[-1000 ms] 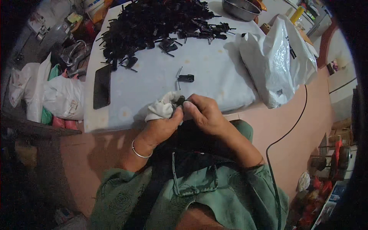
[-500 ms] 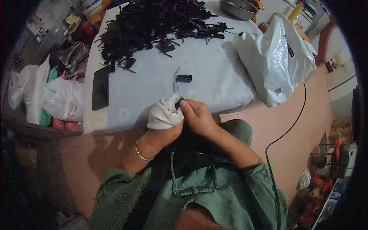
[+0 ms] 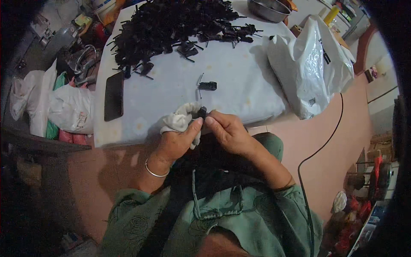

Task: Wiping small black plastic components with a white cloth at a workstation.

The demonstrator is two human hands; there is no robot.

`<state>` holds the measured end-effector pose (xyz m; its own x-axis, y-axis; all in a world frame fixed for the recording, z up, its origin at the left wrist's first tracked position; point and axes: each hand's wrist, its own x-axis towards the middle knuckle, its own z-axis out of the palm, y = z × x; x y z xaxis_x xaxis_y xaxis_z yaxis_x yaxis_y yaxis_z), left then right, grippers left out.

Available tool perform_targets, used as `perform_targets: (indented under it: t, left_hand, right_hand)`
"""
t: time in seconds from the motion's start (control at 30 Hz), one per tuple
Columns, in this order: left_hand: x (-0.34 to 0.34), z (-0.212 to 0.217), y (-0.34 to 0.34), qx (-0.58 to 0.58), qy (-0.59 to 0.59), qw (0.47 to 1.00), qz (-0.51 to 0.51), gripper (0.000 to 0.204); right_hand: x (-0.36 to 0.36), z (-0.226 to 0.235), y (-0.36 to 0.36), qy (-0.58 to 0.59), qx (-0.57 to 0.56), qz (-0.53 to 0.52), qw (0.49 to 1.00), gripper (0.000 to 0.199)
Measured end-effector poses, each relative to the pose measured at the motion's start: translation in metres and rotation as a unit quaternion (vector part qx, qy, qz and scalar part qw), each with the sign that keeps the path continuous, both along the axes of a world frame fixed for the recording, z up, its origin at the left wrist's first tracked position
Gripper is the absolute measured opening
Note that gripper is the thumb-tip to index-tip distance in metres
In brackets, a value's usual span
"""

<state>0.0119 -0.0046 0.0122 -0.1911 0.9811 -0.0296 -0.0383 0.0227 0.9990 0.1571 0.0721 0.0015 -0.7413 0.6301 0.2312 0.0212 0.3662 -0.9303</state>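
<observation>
Just off the table's near edge, my left hand (image 3: 177,139) grips a small black plastic part (image 3: 202,112) between its bare thumb and its fingers, which a white cloth or glove (image 3: 177,119) covers. My right hand (image 3: 229,130) is closed in a pinch at the right edge of the same part; its fingertips hide the detail there. Beyond both hands, a similar black plastic piece (image 3: 208,86) with thin stems at its left end lies alone on the table. A large heap of black parts (image 3: 171,32) fills the table's far side.
A white-covered table (image 3: 239,77) stands ahead. On it are a dark phone-like slab (image 3: 114,96) at left and a metal bowl (image 3: 269,9) at the back. A white plastic bag (image 3: 306,68) leans at right. Bags (image 3: 70,110) sit at left; a black cable (image 3: 319,150) runs down the right.
The white-covered fingers have turned and opened outward, so more of the black part shows between the hands. The right fingertips have shifted slightly to the right along it. The lone piece still lies there.
</observation>
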Motion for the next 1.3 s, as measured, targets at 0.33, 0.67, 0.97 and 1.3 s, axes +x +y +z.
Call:
perform_targets:
  t: [0.33,0.67,0.97,1.3]
  left_hand:
    - [0.003,0.010,-0.003,-0.026,0.009,1.000,0.002,0.022]
    - [0.010,-0.006,-0.001,0.119,0.282,0.949,0.079,0.023]
    - [0.008,-0.022,0.005,0.210,0.449,0.866,0.066,0.019]
    - [0.012,-0.006,0.000,0.179,0.429,0.883,0.070,0.021]
  right_hand:
    - [-0.002,-0.005,-0.003,0.010,-0.078,0.006,0.997,0.023]
    - [-0.009,-0.010,-0.012,0.041,-0.163,0.006,0.986,0.027]
    - [-0.019,-0.035,-0.015,0.061,-0.195,-0.071,0.976,0.030]
    - [-0.009,-0.027,-0.015,0.047,-0.197,-0.009,0.979,0.029]
